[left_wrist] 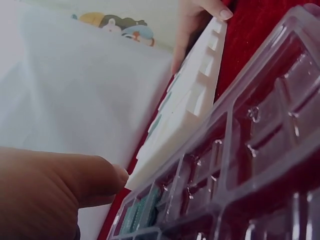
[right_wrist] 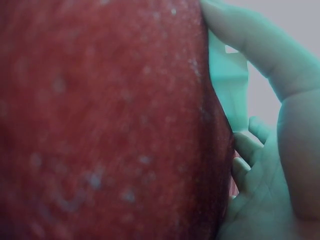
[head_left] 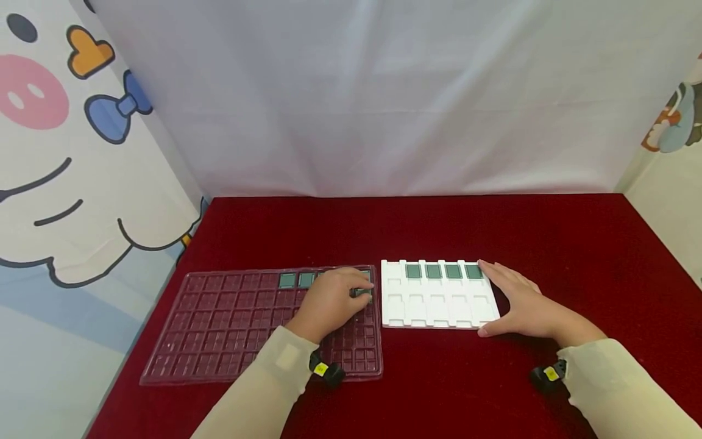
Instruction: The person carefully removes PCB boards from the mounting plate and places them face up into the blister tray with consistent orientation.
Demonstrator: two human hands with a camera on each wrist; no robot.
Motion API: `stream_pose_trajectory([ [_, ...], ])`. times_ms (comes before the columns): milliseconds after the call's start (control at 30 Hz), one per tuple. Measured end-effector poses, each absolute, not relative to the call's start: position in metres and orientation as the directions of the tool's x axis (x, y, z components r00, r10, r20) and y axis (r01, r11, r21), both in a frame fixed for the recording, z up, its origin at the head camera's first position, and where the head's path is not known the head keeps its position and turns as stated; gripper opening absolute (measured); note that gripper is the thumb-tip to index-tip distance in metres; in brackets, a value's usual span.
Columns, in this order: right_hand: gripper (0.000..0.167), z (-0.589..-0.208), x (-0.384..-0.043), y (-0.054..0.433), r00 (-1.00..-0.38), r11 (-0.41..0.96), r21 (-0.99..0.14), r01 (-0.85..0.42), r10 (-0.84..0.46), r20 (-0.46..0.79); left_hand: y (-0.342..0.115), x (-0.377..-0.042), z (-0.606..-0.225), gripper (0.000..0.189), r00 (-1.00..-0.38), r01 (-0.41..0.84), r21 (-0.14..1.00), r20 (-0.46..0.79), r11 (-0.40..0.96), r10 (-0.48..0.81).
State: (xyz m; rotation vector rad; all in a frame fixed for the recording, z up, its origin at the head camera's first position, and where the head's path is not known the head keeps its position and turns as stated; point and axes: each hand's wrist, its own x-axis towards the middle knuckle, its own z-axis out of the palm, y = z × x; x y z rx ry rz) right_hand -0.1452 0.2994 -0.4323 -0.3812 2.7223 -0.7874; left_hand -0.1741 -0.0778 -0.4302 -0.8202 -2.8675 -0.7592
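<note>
A white plastic tray (head_left: 395, 299) with rows of shallow slots lies flat; its back row holds several green square chips (head_left: 433, 271). My right hand (head_left: 529, 308) spans the tray's right end, thumb at the near corner and fingers at the far one, holding it. To the left lies a clear plastic compartment tray (head_left: 219, 305). My left hand (head_left: 331, 299) is over its far right part, thumb and forefinger bent around a dark green chip (head_left: 360, 293). Whether they pinch it is unclear. In the left wrist view, green chips (left_wrist: 140, 215) sit in a compartment below the thumb.
More green chips (head_left: 287, 280) lie in the clear tray's back row, partly hidden by the left hand. Both trays lie side by side on a red cloth-covered table (head_left: 439, 378). A white curtain (head_left: 384, 122) hangs behind, and a cartoon-printed cloth (head_left: 82, 183) stands at left.
</note>
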Motion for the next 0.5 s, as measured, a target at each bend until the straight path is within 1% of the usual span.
stream_pose_trajectory([
  [500, 0.131, -0.434, -0.145, 0.299, -0.926, 0.811, -0.559, -0.173, -0.327, -0.187, -0.063, -0.173, -0.422, 0.02, -0.845, 0.53, 0.479, 0.227, 0.699, 0.485],
])
